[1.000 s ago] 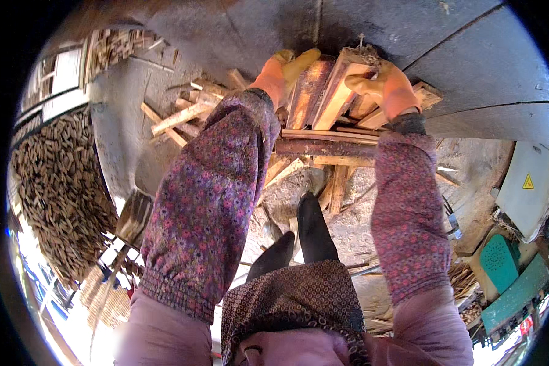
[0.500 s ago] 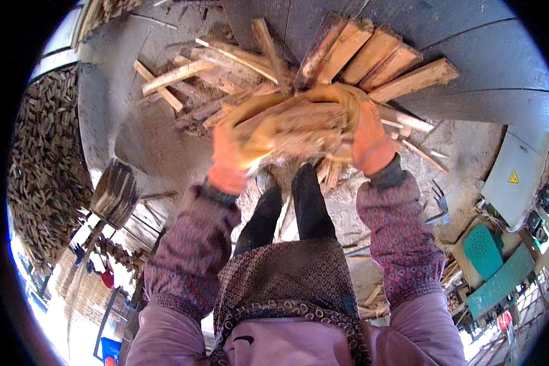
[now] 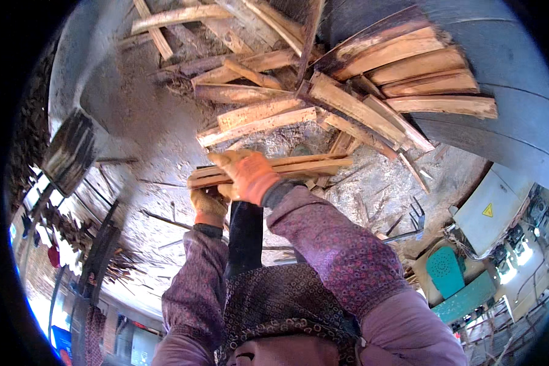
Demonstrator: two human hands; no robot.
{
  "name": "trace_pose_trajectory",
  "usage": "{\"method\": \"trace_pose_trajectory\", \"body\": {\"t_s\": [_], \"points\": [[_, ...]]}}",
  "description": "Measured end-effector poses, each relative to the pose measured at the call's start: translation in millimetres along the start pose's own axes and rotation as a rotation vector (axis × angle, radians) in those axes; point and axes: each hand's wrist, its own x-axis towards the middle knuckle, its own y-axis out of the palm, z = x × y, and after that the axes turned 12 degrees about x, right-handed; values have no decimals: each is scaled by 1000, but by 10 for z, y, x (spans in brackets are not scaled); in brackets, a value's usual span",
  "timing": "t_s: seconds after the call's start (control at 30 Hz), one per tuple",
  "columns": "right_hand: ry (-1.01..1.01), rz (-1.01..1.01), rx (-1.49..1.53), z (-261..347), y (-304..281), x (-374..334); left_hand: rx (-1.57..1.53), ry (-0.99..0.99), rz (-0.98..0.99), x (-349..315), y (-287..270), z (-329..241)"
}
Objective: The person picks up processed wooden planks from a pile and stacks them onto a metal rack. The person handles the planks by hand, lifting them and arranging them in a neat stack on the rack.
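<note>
Both my hands wear orange-and-yellow work gloves. A small bundle of split wood sticks [image 3: 305, 166] lies level across the front of my legs, its left end between my hands. My right hand [image 3: 247, 172] is closed over the top of that end, the arm reaching across my body. From below, my left hand [image 3: 210, 204] grips the same end, its fingers partly hidden by the wood. Just beyond the bundle, more split sticks [image 3: 265, 124] lie in a loose pile on the ground.
At the far right, several split planks [image 3: 430, 70] lean fanned out against a dark curved surface [image 3: 494, 79]. A shovel [image 3: 69, 149] stands at left. On the right are a metal fork head [image 3: 416, 218], a grey cabinet [image 3: 491, 207] and a green stool [image 3: 445, 271].
My hands were wide apart around a blurred bundle of wood; now they are together at the left end of a bundle. My right hand has moved left, and the view has shifted.
</note>
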Motion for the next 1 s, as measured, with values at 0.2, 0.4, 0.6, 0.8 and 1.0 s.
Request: {"method": "trace_pose_trajectory", "body": {"t_s": [0.2, 0.4, 0.6, 0.8, 1.0], "points": [[410, -642, -76, -1827, -481, -417, 128, -207, 205, -86, -90, 834], [838, -386, -611, -3435, -1269, -513, 367, -305, 524, -21, 446, 1421], [463, -601, -627, -3730, -964, -667, 456, -323, 558, 50, 523, 1449], [235, -750, -745, -3782, -798, -500, 440, -328, 593, 19, 645, 1320], [676, -311, -358, -3204, -843, -630, 407, -351, 629, 77, 598, 1419]]}}
